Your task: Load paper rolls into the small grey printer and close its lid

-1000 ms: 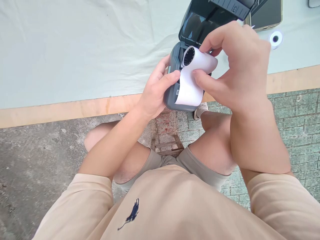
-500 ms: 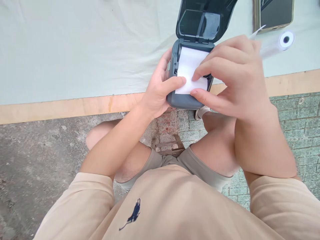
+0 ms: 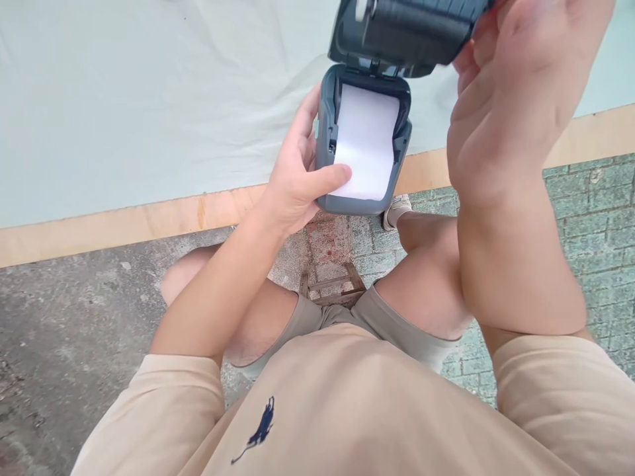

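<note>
A dark grey portable thermal printer is held above the table's front edge by my left hand. The fingers wrap around its left side, and the thumb presses on a sheet of white paper lying in the paper compartment. Hinged at the far end, the printer's lid stands partly raised, with a black roller part on its underside. My right hand is closed at the lid's far right corner; its fingertips are partly hidden and slightly blurred.
Pale cloth covers the table, which has a bare wooden front edge. Below are a wooden stool, my knees, grey concrete on the left and green paving on the right.
My right hand has left the paper and moved up to the lid, which has tilted toward me. The printer has shifted slightly left. The phone and paper roll no longer show.
</note>
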{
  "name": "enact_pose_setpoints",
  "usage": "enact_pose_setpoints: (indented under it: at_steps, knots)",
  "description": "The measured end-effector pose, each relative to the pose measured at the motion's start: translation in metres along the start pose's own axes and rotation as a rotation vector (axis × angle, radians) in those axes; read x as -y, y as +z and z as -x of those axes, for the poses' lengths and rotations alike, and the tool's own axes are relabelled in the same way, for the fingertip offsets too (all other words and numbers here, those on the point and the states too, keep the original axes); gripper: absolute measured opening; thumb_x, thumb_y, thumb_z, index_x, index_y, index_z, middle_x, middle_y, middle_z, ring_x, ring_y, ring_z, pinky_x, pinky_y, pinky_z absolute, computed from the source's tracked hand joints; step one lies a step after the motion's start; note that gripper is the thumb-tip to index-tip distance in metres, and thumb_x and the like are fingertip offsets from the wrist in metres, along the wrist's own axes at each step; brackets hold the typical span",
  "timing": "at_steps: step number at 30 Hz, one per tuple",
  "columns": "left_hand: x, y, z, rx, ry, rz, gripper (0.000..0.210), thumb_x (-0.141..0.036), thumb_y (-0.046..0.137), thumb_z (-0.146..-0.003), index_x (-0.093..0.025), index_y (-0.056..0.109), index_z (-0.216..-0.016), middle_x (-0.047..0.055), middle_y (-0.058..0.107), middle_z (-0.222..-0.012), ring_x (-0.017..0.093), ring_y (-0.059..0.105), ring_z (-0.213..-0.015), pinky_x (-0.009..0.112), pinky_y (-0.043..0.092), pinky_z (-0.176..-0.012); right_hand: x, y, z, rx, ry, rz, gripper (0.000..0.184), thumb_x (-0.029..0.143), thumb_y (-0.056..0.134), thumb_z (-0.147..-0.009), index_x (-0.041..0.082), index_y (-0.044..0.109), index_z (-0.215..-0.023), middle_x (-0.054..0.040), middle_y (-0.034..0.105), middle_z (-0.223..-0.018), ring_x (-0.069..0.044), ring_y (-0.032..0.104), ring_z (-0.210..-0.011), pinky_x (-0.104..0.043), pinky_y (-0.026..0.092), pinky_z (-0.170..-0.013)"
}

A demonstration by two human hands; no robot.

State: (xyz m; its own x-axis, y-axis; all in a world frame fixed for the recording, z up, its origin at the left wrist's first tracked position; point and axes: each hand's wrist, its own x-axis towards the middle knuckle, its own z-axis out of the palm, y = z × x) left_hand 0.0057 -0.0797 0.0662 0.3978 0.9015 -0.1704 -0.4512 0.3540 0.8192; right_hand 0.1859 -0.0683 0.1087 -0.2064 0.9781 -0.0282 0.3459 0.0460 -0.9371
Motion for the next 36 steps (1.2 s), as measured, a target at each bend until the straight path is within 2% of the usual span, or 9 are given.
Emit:
enact_pose_setpoints:
  at_steps: [3,5,8,13,17,21,28,31,36]
  knots:
    - [0.001,-0.001,0.000,0.010,-0.020,-0.014,0.064,-0.029,0.079,-0.063,-0.037,0.055,-0.121,-0.002,0.067,-0.118,0.036,0.056,-0.120,0.042,0.053,-0.083,0.004,0.002,-0.001,-0.132,-0.220,0.083,0.037,0.056,0.040,-0.094,0.028,0.055,-0.113,0.0020,0.055,-0.121,-0.019,0.050,-0.126,-0.034,0.046,-0.109]
    - [0.000,0.000,0.000,0.013,-0.022,-0.027,0.064,-0.028,0.079,-0.061,-0.038,0.055,-0.120,-0.002,0.067,-0.117,0.035,0.055,-0.121,0.042,0.054,-0.082,0.004,0.003,-0.001,-0.043,-0.221,0.210,0.025,0.039,0.052,-0.092,0.024,0.055,-0.112,-0.0003,0.058,-0.119,-0.016,0.056,-0.113,-0.034,0.047,-0.107]
    - [0.000,0.002,0.001,0.014,-0.001,-0.026,0.057,-0.028,0.077,-0.064,-0.035,0.056,-0.117,-0.001,0.067,-0.114,0.033,0.054,-0.124,0.040,0.055,-0.086,-0.002,0.007,-0.003,0.041,-0.078,0.142,0.034,0.030,0.058,-0.087,0.025,0.047,-0.119,-0.0014,0.059,-0.122,-0.014,0.059,-0.102,-0.031,0.052,-0.094]
    - [0.000,0.004,0.001,-0.010,0.042,0.011,0.031,-0.038,0.055,-0.085,-0.030,0.054,-0.116,0.002,0.066,-0.108,0.027,0.061,-0.117,0.038,0.056,-0.090,-0.021,0.012,-0.010,0.079,0.057,-0.146,0.072,0.044,0.069,-0.078,0.025,0.024,-0.130,-0.0022,0.064,-0.106,-0.017,0.065,-0.091,-0.034,0.058,-0.074]
    - [0.000,0.003,0.001,-0.022,0.031,-0.048,0.029,-0.043,0.047,-0.091,-0.028,0.053,-0.116,0.003,0.067,-0.104,0.027,0.059,-0.120,0.037,0.057,-0.087,-0.032,0.013,-0.014,0.102,0.182,-0.320,0.094,0.057,0.080,-0.062,0.029,0.019,-0.129,-0.0009,0.065,-0.105,-0.017,0.067,-0.077,-0.033,0.057,-0.059]
    - [0.001,0.003,-0.001,0.007,0.061,-0.024,0.028,-0.037,0.041,-0.094,-0.024,0.053,-0.116,0.000,0.062,-0.124,0.030,0.053,-0.129,0.038,0.058,-0.085,-0.034,0.014,-0.013,0.101,0.193,-0.286,0.091,0.056,0.080,-0.063,0.029,0.024,-0.129,0.0002,0.066,-0.095,-0.015,0.064,-0.068,-0.031,0.055,-0.054]
    - [0.000,0.002,-0.002,-0.034,0.040,-0.008,0.025,-0.035,0.044,-0.093,-0.026,0.059,-0.111,0.000,0.067,-0.115,0.026,0.059,-0.123,0.034,0.059,-0.086,-0.039,0.016,-0.015,0.017,0.089,-0.197,0.055,0.060,0.073,-0.071,0.029,0.050,-0.111,-0.0003,0.064,-0.109,-0.015,0.062,-0.087,-0.027,0.056,-0.064]
    - [0.001,0.000,0.000,0.012,0.061,-0.014,0.035,-0.020,0.042,-0.090,-0.023,0.051,-0.124,-0.002,0.064,-0.118,0.025,0.057,-0.127,0.035,0.055,-0.089,-0.039,0.012,-0.014,0.094,0.112,-0.262,0.057,0.058,0.072,-0.072,0.029,0.048,-0.115,0.0009,0.063,-0.110,-0.012,0.060,-0.088,-0.027,0.057,-0.073]
    - [0.002,-0.002,-0.004,-0.013,0.045,0.071,0.029,-0.030,0.036,-0.091,-0.027,0.058,-0.111,-0.007,0.064,-0.123,0.025,0.051,-0.134,0.039,0.055,-0.101,-0.044,0.006,-0.016,0.163,0.123,-0.373,0.070,0.059,0.075,-0.063,0.030,0.042,-0.118,0.0022,0.060,-0.114,-0.011,0.059,-0.083,-0.027,0.057,-0.071]
